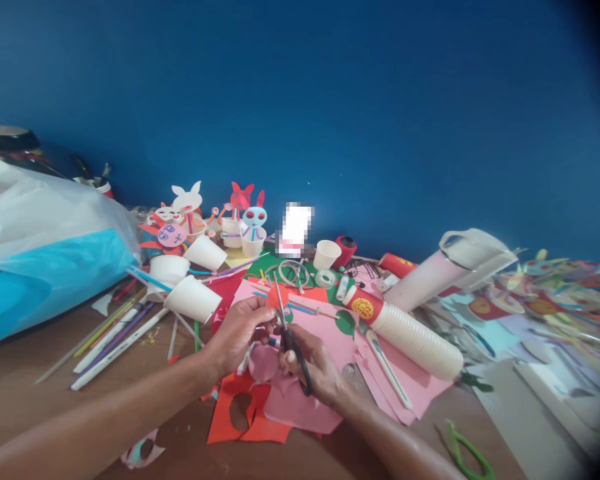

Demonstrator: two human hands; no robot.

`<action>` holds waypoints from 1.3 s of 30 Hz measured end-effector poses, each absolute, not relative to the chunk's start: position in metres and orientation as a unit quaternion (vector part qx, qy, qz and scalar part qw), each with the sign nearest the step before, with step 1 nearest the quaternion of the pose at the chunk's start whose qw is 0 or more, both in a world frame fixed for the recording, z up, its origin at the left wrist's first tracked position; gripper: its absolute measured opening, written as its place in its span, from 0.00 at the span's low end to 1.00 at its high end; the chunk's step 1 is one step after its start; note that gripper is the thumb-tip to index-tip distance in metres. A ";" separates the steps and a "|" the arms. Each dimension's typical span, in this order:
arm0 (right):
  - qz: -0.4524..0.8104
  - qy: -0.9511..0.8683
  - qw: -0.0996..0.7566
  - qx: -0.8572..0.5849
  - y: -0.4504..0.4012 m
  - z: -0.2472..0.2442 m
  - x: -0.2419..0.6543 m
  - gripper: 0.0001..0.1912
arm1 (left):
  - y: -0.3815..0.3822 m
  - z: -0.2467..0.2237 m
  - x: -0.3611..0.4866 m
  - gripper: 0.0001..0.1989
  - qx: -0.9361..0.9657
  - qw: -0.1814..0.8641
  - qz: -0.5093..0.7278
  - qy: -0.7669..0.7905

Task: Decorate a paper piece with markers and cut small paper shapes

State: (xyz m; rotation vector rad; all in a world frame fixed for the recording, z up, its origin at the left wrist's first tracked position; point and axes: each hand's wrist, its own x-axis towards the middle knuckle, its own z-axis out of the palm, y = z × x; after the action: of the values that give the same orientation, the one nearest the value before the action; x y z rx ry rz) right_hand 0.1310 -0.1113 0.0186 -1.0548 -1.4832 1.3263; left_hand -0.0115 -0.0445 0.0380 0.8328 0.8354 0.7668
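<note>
Left hand [237, 330] pinches red paper [276, 298], right hand [314, 370] grips black scissors [297, 360], above pink card's [325, 343] edge beside wooden tabletop [40, 347].

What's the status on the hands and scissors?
Right hand on black scissors; left hand holding small red paper piece. Pink paper beneath. Paper cup stack nearby.

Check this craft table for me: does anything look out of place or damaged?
A white paper cup lies tipped on its side beside loose drinking straws, unlike the upright white paper cup further back. The red-orange paper sheet also has ragged holes cut out.
</note>
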 end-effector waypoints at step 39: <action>0.596 -0.542 0.388 -0.447 -0.110 0.026 0.142 0.23 | -0.028 0.030 -0.020 0.03 0.457 0.749 0.317 0.359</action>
State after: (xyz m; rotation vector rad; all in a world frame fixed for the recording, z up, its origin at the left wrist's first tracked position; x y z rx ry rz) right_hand 0.1418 -0.1099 0.0256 -1.1374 -1.3798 1.5167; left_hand -0.0200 -0.0277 0.0304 0.9988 0.7855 0.6928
